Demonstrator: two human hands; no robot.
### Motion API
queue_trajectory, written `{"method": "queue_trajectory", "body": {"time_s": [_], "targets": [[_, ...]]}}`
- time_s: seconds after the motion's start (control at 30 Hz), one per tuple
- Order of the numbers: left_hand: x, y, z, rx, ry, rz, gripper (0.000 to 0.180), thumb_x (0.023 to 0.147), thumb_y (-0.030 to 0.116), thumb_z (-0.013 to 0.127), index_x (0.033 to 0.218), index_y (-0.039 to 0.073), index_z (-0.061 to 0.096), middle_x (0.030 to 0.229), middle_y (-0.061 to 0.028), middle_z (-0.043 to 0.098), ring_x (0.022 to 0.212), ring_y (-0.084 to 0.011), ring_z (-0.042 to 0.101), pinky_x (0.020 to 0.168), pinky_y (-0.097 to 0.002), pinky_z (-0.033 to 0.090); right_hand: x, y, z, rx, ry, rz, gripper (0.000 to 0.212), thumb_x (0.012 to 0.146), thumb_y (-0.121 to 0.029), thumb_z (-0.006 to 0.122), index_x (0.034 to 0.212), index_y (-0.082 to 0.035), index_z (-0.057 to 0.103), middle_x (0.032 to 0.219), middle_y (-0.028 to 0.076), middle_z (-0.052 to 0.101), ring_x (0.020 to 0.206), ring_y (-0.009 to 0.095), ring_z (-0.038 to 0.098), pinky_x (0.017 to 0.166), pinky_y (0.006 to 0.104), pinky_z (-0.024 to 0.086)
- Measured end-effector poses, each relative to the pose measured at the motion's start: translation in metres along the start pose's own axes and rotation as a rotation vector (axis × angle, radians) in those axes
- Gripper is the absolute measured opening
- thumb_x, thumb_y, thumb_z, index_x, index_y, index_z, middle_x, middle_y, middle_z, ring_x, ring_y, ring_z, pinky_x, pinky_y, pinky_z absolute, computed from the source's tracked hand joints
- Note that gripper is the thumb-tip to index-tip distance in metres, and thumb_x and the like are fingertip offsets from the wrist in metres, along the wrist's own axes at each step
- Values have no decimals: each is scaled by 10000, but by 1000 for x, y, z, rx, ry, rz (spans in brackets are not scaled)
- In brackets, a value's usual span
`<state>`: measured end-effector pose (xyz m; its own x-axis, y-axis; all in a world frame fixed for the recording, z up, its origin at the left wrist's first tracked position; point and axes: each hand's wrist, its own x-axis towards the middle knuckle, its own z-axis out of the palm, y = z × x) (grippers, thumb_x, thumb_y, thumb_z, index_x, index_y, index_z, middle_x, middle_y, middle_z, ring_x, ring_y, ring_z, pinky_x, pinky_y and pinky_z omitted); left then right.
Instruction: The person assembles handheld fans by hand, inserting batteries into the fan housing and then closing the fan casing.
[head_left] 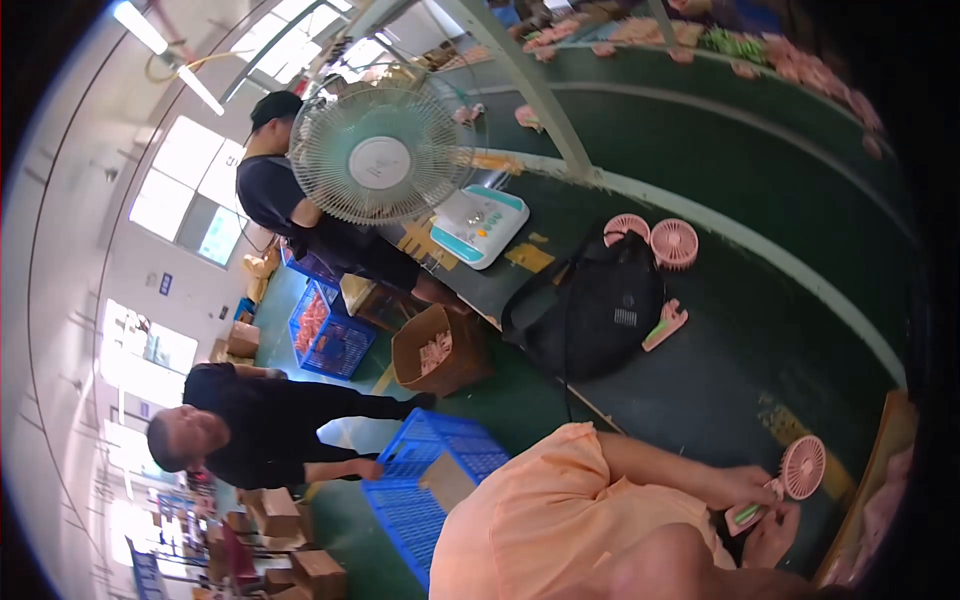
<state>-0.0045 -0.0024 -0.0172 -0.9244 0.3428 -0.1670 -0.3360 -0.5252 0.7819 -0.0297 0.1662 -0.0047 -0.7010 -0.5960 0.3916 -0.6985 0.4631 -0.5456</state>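
A small pink handheld fan (803, 467) is between my hands at the lower right, its round grille upright and its handle (746, 514) showing a green part inside. My left hand (745, 487) pinches it near the neck, below the grille. Close by, my right hand (774, 537) has its fingers curled against the side of the handle; its fingertips are partly hidden. Farther up the dark table lie a pink handle piece with green inside (665, 325) and two pink round fan heads (674, 243), beside a black bag (610, 305).
A large standing fan (380, 162) and a white-and-teal scale (480, 228) are at the table's far end. Beyond the rail runs a green conveyor (720, 140) with pink parts. One person (270, 425) grips a blue crate (400, 490); another (275, 190) stands near a cardboard box (440, 350).
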Motion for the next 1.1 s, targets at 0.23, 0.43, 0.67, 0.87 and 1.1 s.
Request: {"method": "queue_trajectory", "body": {"time_s": [0.23, 0.43, 0.67, 0.87, 1.1], "targets": [[10, -18, -6, 138, 83, -13, 210, 953, 164, 515, 900, -15, 609, 809, -35, 621, 747, -102, 577, 664, -269, 480, -36, 86, 32, 55, 14, 86, 60, 858, 15, 465, 897, -30, 457, 814, 60, 493, 595, 101, 438, 516, 250, 388], [17, -19, -13, 176, 113, -18, 212, 924, 154, 540, 866, -34, 620, 798, -63, 632, 713, -129, 591, 629, -289, 486, -36, 189, 51, 438, -262, 782, 42, 904, -54, 517, 911, -18, 495, 820, 77, 517, 593, 115, 477, 525, 249, 401], [11, 6, 4, 484, 338, -174, 265, 854, 206, 598, 850, -51, 661, 815, -121, 657, 738, -195, 635, 634, -352, 510, 5, 23, 2, 110, -9, -73, 63, 821, 48, 545, 795, 87, 587, 833, 145, 523, 741, 283, 557, 659, 344, 465], [5, 13, 12, 466, 365, -150, 246, 825, 156, 615, 845, -85, 659, 837, -152, 660, 728, -216, 643, 615, -366, 516, -3, 29, -2, -18, -57, 5, 92, 856, 22, 546, 831, 91, 603, 872, 147, 554, 755, 277, 577, 673, 328, 477], [1, 16, 17, 488, 401, -133, 246, 798, 145, 638, 832, -97, 658, 839, -165, 660, 729, -222, 646, 595, -381, 516, 6, 41, -2, -58, -37, -20, 58, 796, 49, 551, 779, 86, 591, 834, 130, 536, 728, 274, 559, 660, 334, 466]]}}
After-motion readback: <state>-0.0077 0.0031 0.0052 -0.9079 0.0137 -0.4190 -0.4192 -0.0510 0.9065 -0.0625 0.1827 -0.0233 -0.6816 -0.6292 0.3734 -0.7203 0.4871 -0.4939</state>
